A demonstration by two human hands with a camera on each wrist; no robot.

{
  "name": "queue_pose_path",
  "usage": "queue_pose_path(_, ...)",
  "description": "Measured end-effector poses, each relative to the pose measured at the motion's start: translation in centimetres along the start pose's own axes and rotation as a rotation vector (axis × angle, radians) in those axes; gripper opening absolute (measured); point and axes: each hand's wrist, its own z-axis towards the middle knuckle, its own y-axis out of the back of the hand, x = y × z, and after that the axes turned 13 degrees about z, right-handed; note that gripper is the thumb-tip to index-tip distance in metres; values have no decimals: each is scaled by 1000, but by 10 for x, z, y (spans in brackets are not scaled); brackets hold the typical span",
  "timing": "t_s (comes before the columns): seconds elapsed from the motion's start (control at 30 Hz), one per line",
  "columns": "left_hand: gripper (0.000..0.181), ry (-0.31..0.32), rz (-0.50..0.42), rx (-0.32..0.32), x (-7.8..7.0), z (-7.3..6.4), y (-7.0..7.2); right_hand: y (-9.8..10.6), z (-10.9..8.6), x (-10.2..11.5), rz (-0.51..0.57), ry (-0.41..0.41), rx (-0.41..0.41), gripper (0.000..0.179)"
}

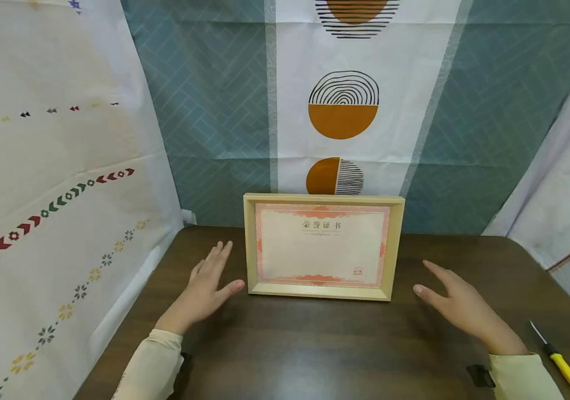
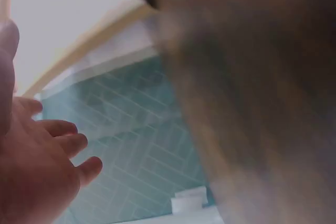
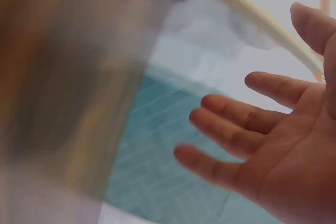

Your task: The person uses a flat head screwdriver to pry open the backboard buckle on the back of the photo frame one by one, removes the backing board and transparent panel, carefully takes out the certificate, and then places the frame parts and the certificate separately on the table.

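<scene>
A light wooden picture frame holding a certificate with a pink-orange border stands upright towards the back of the dark table. To its left is my left hand, fingers straight and thumb apart, touching nothing. My right hand is on the other side, a little farther from the frame, with fingers extended and nothing held. The left wrist view shows the left palm and a blurred edge of the frame. In the right wrist view the right palm faces the camera, fingers spread.
A screwdriver with a yellow and black handle lies at the table's right side. Behind the frame hangs a teal and white curtain with orange circles. White patterned cloth borders the left, and more pale cloth the right.
</scene>
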Motion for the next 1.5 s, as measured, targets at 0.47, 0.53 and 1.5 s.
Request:
queue_pose_path(0.47, 88, 108, -523, 92, -36, 35, 28, -2, 47, 48, 455, 42, -27, 94)
queue_pose_path(0.53, 89, 134, -547, 87, -39, 39, 28, -3, 53, 51, 499, 25, -26, 95)
queue_pose_path(1.5, 88, 48, -716, -85, -65, 48, 11, -21, 56, 77, 726, 159, -75, 83)
